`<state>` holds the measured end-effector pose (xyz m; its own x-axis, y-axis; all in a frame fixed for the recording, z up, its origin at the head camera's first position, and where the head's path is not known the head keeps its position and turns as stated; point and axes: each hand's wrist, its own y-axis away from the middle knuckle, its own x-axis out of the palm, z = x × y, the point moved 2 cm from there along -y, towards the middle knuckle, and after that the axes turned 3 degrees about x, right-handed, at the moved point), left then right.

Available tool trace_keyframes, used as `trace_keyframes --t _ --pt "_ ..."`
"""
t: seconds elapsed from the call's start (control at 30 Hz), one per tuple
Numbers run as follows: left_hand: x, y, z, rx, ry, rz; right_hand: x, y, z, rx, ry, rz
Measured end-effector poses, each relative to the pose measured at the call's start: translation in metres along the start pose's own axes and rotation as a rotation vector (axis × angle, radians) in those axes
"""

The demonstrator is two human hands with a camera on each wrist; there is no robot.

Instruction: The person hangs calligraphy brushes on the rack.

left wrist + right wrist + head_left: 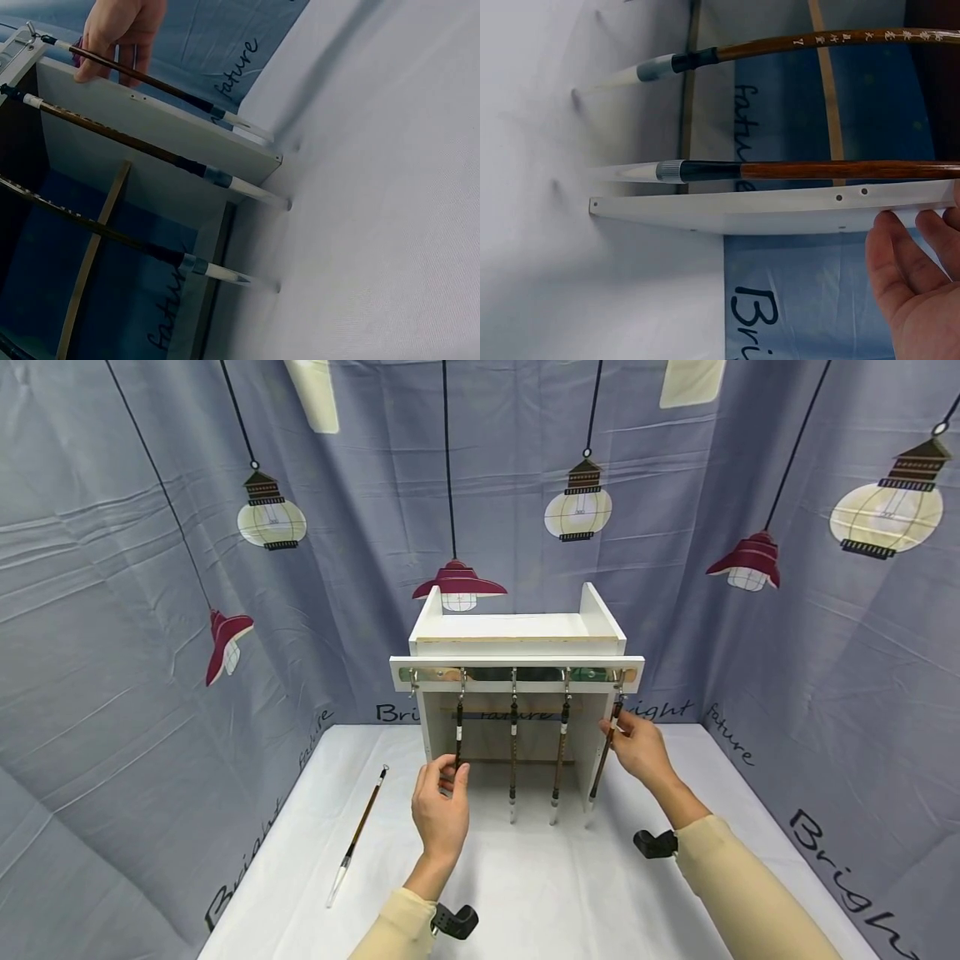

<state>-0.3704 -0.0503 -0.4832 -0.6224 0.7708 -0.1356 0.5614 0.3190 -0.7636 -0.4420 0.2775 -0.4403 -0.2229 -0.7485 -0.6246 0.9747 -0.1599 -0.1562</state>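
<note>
My left hand (441, 806) pinches the lower part of a calligraphy brush (459, 727) that hangs from a hook on the white rack (405, 665); the hand hides its tip. Two more brushes (513, 735) (561, 752) hang in the middle. At the right, my right hand (641, 747) is beside the rightmost brush (603, 752), which hangs aslant from its hook. In the right wrist view, the fingers (911, 259) touch the outer face of the rack's white side panel (780, 210), and that brush passes alongside the panel's edge.
Another calligraphy brush (360, 827) with a clear cap lies on the white table (570, 893), left of my left hand. The leftmost hook (412, 681) carries no brush. A shelf (510, 625) tops the rack, and a printed curtain (360, 568) surrounds the table.
</note>
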Motion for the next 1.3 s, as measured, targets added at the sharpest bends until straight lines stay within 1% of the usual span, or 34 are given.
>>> trace_keyframes --t 0.33,0.53,0.67,0.93,1.07,1.3 --pt "0.004 0.002 0.007 -0.012 -0.018 -0.001 0.001 0.001 -0.001 -0.014 0.001 -0.011" --pt "0.007 0.004 0.012 -0.053 -0.031 0.025 0.001 0.002 0.000 -0.020 0.009 -0.027" --pt "0.010 0.005 0.014 -0.067 -0.036 0.028 0.001 0.002 0.000 -0.028 0.011 -0.034" --pt "0.023 0.004 0.021 -0.076 -0.079 0.048 0.000 0.003 -0.001 -0.064 0.004 -0.053" --pt "0.030 0.003 0.025 -0.070 -0.098 0.044 0.000 0.004 -0.002 -0.073 0.006 -0.051" --pt "0.037 0.002 0.030 -0.105 -0.109 0.059 0.000 0.002 -0.003 -0.073 0.002 -0.048"
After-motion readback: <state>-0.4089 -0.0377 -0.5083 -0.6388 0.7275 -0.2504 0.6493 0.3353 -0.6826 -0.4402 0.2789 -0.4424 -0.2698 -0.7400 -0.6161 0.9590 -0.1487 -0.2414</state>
